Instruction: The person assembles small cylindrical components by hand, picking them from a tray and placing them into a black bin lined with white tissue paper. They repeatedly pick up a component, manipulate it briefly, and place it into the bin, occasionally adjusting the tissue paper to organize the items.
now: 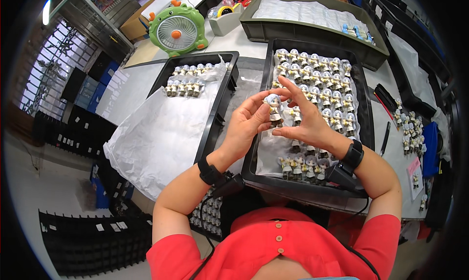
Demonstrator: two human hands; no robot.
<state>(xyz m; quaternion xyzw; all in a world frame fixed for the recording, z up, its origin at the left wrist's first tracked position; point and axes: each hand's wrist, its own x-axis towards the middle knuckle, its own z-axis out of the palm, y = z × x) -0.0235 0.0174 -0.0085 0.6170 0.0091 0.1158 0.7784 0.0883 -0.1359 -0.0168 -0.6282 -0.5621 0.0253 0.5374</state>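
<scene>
A small figurine [275, 112] with pale hair, a white outfit and a dark base stands upright between the thumb and fingers of my left hand [248, 124]. My right hand [309, 120] is close beside it, thumb and fingers spread in a wide curve. Whether a right fingertip touches the figurine, I cannot tell. Both hands hover over a black tray [365, 109] holding rows of similar figurines [337, 100] on white lining. Another group of figurines [304, 165] lies at that tray's near end. My hands and forearms cover part of the rows.
To the left, a black tray [211, 128] with white paper holds two rows of figurines [183, 88]. Behind are a green fan [177, 30] and a large olive bin [312, 35]. At right lie a dark pen-like tool [386, 138], loose figurines [411, 131] and a blue object [430, 150].
</scene>
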